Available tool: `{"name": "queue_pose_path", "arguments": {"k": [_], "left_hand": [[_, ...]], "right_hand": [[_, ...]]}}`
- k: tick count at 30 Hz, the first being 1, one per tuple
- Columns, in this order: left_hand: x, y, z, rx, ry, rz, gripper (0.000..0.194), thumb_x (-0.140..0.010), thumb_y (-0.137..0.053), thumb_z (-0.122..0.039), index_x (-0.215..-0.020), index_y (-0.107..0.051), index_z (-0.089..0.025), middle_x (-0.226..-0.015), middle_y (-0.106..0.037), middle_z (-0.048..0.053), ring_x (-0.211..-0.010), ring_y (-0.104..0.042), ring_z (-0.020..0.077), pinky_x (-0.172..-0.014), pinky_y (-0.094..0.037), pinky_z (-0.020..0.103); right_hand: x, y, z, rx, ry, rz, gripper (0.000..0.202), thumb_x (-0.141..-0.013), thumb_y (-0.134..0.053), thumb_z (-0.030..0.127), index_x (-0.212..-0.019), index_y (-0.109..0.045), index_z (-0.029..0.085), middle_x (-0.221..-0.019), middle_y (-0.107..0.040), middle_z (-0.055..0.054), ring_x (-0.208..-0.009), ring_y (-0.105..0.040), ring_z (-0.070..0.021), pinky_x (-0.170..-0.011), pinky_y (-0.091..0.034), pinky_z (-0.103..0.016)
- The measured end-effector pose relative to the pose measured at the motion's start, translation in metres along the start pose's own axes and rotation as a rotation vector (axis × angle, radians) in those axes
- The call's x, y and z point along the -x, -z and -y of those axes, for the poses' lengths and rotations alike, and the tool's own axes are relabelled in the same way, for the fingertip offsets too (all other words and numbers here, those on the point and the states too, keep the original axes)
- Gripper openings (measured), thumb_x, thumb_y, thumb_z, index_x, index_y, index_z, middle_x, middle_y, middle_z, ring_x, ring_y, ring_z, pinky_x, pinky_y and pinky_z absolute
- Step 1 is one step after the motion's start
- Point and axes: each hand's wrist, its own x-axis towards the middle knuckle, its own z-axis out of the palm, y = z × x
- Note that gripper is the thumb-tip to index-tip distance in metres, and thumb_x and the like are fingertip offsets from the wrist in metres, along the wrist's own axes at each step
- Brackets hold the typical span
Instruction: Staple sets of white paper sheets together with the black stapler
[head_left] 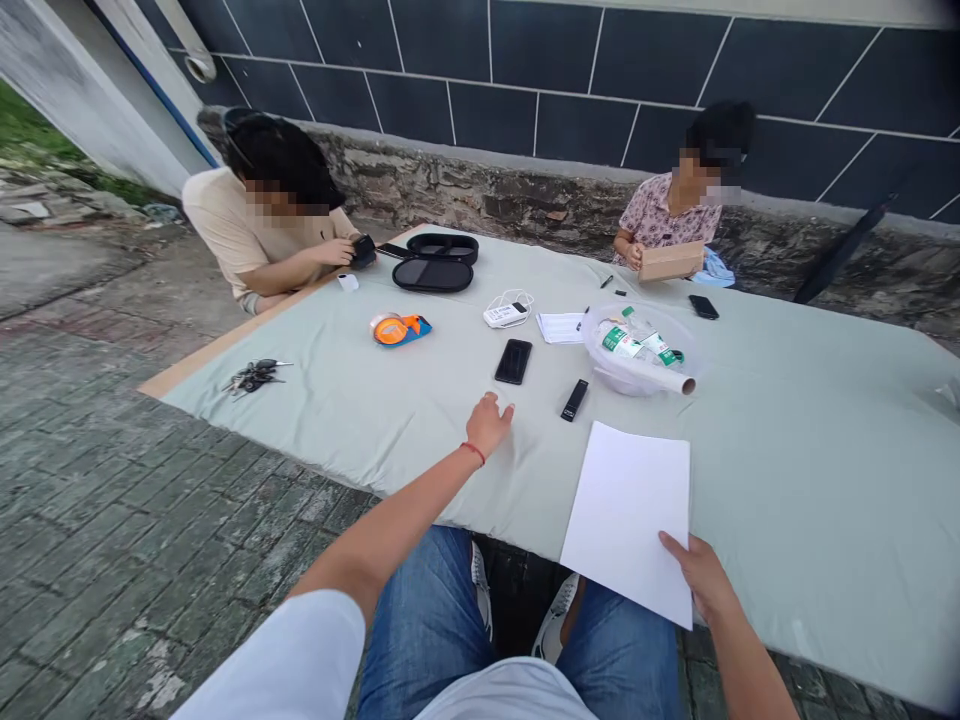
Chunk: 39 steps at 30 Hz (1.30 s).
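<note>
My right hand (703, 575) grips the lower right edge of some white paper (630, 510), thumb on top and fingers beneath. The paper lies partly on the cloth-covered table, its near end sticking out past the edge. My left hand (489, 424), with a red cord on the wrist, is over the cloth with thumb and fingers apart and nothing visible in it. Just beyond it is a black smartphone (514, 361). A small black oblong device (574, 400) lies to the right of that hand, short of a clear plastic basin (694, 345) holding bottles and a paper roll (660, 377).
Keys (256, 377), an orange-and-blue tape dispenser (400, 329), an open black case (433, 273) and a white power bank (506, 314) are spread over the table. Across it, one person (251, 225) handles a dark object; another (660, 205) holds a cardboard box (671, 262).
</note>
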Motion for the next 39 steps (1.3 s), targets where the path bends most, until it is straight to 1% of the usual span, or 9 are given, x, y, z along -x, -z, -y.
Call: {"name": "queue_pose_path", "arguments": {"k": [2, 7, 11, 15, 21, 27, 32, 36, 39], "left_hand": [[-0.037, -0.002, -0.01, -0.146, -0.004, -0.099, 0.058, -0.091, -0.054, -0.051, -0.135, -0.048, -0.014, -0.13, -0.059, 0.02, -0.125, -0.054, 0.0331, -0.098, -0.044, 0.042], [-0.105, -0.028, -0.05, -0.328, 0.059, -0.042, 0.099, -0.078, -0.064, -0.064, -0.153, -0.027, -0.009, -0.138, -0.05, 0.026, -0.13, -0.046, 0.0395, -0.104, -0.038, 0.052], [-0.123, -0.043, -0.059, -0.388, 0.132, -0.012, 0.104, -0.076, -0.07, -0.052, -0.156, -0.019, -0.009, -0.141, -0.046, 0.027, -0.13, -0.044, 0.0393, -0.103, -0.037, 0.05], [-0.124, -0.041, -0.052, -0.38, 0.22, -0.017, 0.105, -0.074, -0.07, -0.047, -0.156, -0.018, -0.007, -0.139, -0.046, 0.029, -0.129, -0.045, 0.0393, -0.1, -0.04, 0.048], [-0.1, -0.024, -0.024, -0.388, 0.157, -0.012, 0.098, -0.068, -0.072, -0.046, -0.148, -0.03, -0.005, -0.137, -0.047, 0.029, -0.129, -0.044, 0.0407, -0.099, -0.042, 0.053], [-0.053, 0.005, 0.025, -0.442, 0.105, -0.026, 0.088, -0.068, -0.07, -0.047, -0.141, -0.037, -0.01, -0.133, -0.051, 0.027, -0.127, -0.046, 0.042, -0.098, -0.042, 0.055], [-0.01, 0.028, 0.057, -0.447, 0.142, -0.007, 0.087, -0.071, -0.067, -0.047, -0.143, -0.035, -0.011, -0.131, -0.052, 0.025, -0.127, -0.047, 0.0417, -0.099, -0.041, 0.055], [0.029, 0.033, 0.087, -0.333, 0.133, -0.156, 0.089, -0.077, -0.065, -0.051, -0.149, -0.031, -0.011, -0.139, -0.048, 0.024, -0.132, -0.043, 0.0401, -0.103, -0.04, 0.055], [0.055, 0.029, 0.11, -0.234, 0.057, -0.344, 0.07, -0.087, -0.058, -0.046, -0.144, -0.04, -0.01, -0.138, -0.048, 0.022, -0.132, -0.044, 0.0346, -0.109, -0.038, 0.05]], "right_hand": [[0.006, 0.01, -0.012, -0.043, -0.03, -0.044, 0.056, -0.076, -0.075, 0.053, -0.116, -0.069, 0.015, -0.121, -0.073, -0.015, -0.101, -0.074, -0.0317, -0.081, -0.061, -0.038], [0.021, 0.018, -0.015, -0.014, -0.028, -0.102, 0.054, -0.077, -0.07, 0.053, -0.116, -0.069, 0.016, -0.121, -0.073, -0.015, -0.107, -0.072, -0.0323, -0.081, -0.061, -0.037], [0.022, 0.019, 0.0, 0.09, -0.003, -0.117, 0.048, -0.074, -0.069, 0.049, -0.107, -0.075, 0.015, -0.105, -0.078, -0.014, -0.103, -0.073, -0.0341, -0.079, -0.061, -0.039], [0.011, 0.016, 0.022, 0.138, 0.039, -0.11, 0.049, -0.071, -0.069, 0.045, -0.107, -0.076, 0.013, -0.099, -0.078, -0.014, -0.098, -0.074, -0.0353, -0.079, -0.06, -0.042], [-0.012, 0.007, 0.034, 0.132, 0.106, -0.089, 0.036, -0.07, -0.072, 0.041, -0.097, -0.078, 0.019, -0.096, -0.079, -0.012, -0.1, -0.073, -0.0371, -0.079, -0.06, -0.044], [-0.017, 0.012, 0.021, 0.135, 0.083, -0.056, 0.036, -0.07, -0.075, 0.044, -0.095, -0.078, 0.018, -0.103, -0.078, -0.013, -0.097, -0.074, -0.0356, -0.078, -0.061, -0.043], [-0.015, 0.017, 0.014, 0.073, 0.011, -0.006, 0.046, -0.073, -0.075, 0.049, -0.107, -0.075, 0.017, -0.109, -0.077, -0.013, -0.095, -0.074, -0.0334, -0.076, -0.061, -0.041], [-0.016, 0.014, 0.007, 0.073, 0.037, -0.1, 0.047, -0.071, -0.076, 0.047, -0.108, -0.076, 0.017, -0.104, -0.078, -0.013, -0.094, -0.074, -0.0341, -0.075, -0.062, -0.041], [-0.016, 0.011, 0.004, 0.095, 0.072, -0.138, 0.047, -0.072, -0.075, 0.046, -0.109, -0.075, 0.017, -0.105, -0.078, -0.012, -0.097, -0.074, -0.0336, -0.076, -0.062, -0.04]]}}
